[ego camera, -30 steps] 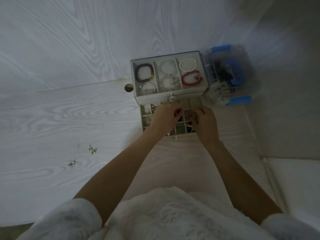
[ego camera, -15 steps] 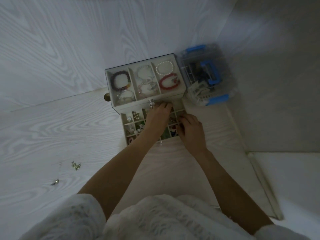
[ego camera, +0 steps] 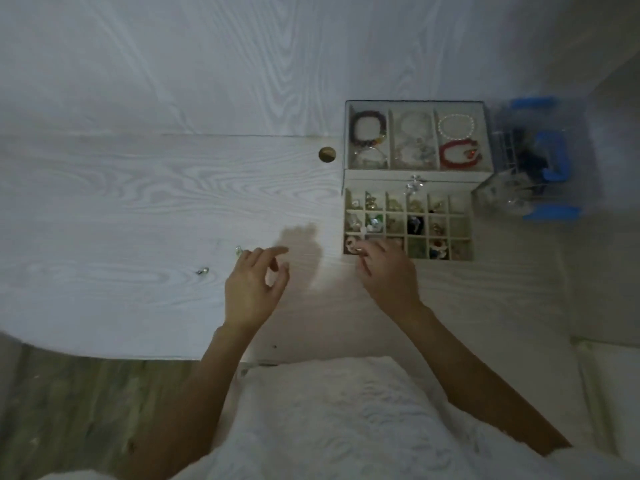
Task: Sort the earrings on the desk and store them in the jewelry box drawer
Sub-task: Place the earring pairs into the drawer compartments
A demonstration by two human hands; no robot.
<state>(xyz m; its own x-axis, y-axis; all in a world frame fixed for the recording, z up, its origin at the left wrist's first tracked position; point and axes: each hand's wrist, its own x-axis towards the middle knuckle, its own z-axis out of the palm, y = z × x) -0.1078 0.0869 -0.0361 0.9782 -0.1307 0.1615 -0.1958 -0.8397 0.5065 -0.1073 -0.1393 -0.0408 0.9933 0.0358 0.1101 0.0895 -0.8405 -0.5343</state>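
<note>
Left hand (ego camera: pixel 254 289) hovers loosely open beside 2 small metal earrings (ego camera: pixel 239 250) on the white wood-grain surface (ego camera: pixel 138 209); right hand (ego camera: pixel 388 271) curls at the beige compartmented drawer (ego camera: pixel 408 225), hold unclear.

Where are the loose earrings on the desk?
Head view, left of centre: one earring lies alone; another sits by the left hand fingertips.

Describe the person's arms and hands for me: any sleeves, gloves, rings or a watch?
Both forearms are bare from the wrist up to near the elbow. The left hand and the right hand wear no gloves, and no watch or bracelet shows on either wrist. Rings cannot be made out in the dim light. The person wears a white, fluffy, textured garment.
</note>
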